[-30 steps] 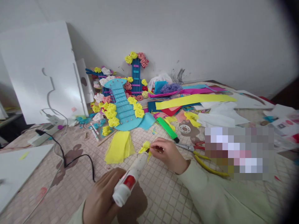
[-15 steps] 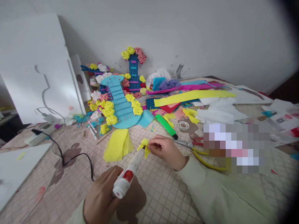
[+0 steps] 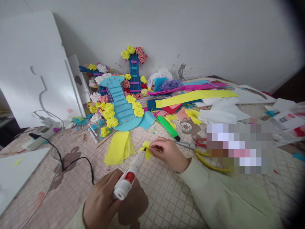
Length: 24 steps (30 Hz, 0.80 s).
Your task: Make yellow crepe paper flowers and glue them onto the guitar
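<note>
White glue gun [image 3: 128,178], tip toward yellow paper piece [image 3: 148,156]
Above the counter [image 3: 166,198], its long axis slants away and rightward; the left hand's [image 3: 103,198] grip wraps it, the right hand's [image 3: 170,155] pinches the paper.

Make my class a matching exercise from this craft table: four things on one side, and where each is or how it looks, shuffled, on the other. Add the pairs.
Things
1. Glue gun
2. Crumpled yellow piece
3. White ring
4. Light blue guitar

Places and looks
A. Touching the right hand
B. Trimmed with yellow flowers on both sides
C. Held in the left hand
D. Lying just right of the green tool

Pairs: 1-C, 2-A, 3-D, 4-B
</note>
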Tool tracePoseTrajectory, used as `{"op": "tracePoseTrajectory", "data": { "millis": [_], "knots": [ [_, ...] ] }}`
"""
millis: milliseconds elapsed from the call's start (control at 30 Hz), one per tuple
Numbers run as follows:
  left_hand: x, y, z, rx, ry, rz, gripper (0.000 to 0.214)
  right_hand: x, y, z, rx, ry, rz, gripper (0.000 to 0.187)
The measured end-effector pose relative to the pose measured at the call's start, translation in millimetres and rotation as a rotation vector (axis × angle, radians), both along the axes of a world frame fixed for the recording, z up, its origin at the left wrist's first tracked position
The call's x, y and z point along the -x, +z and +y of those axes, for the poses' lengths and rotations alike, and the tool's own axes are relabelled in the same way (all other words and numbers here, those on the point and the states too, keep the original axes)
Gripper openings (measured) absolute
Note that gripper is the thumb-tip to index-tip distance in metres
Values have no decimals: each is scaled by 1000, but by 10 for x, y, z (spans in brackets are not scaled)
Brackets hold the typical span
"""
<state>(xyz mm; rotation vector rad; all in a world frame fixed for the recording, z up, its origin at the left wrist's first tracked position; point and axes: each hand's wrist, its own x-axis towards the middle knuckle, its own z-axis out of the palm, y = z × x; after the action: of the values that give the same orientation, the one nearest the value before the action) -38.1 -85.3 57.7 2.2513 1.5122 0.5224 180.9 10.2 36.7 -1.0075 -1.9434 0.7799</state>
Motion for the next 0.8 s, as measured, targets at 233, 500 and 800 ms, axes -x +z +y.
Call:
{"op": "tracePoseTrajectory", "data": {
  "millis": [233, 500, 800],
  "knots": [
    [48, -45, 12, -15, -30, 31, 7, 0, -12, 3, -5, -5, -8, 13],
    [28, -27, 23, -50, -42, 50, 4, 1, -4, 4, -4, -6, -23, 13],
    [103, 32, -21, -187, 4, -3, 19, 8, -17, 17, -28, -23, -18, 12]
  ]
}}
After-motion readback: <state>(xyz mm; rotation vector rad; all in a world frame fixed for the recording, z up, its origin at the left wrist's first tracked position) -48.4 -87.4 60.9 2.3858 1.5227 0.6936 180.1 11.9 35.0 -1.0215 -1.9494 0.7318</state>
